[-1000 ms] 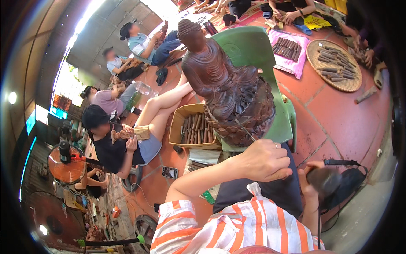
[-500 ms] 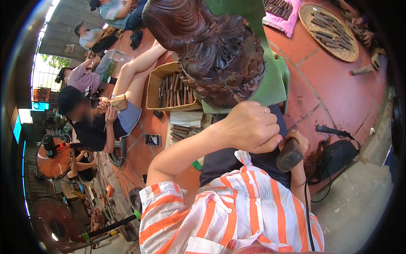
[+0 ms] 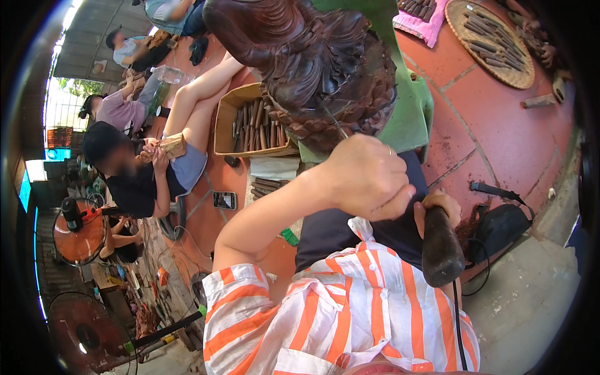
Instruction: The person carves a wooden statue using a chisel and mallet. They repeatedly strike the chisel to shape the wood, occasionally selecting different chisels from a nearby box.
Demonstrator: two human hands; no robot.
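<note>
On my remote feed, a green plastic chair [image 3: 417, 119] holds the dark seated statue [image 3: 300, 56] right in front of the person, presumably to keep its petalled base [image 3: 309, 132] within reach, with a box [image 3: 222, 119] of wooden-handled tools [image 3: 255, 125] alongside, likely for easy picking. Right hand [image 3: 441, 209]: fingers clamped round the dark mallet [image 3: 442, 253], head hanging bodyward, apart from the left. Left hand [image 3: 369, 178]: fingers wrapped round a thin metal tool [image 3: 341, 132], probably to steady it, shank slanting over the base; tip contact I can't tell.
</note>
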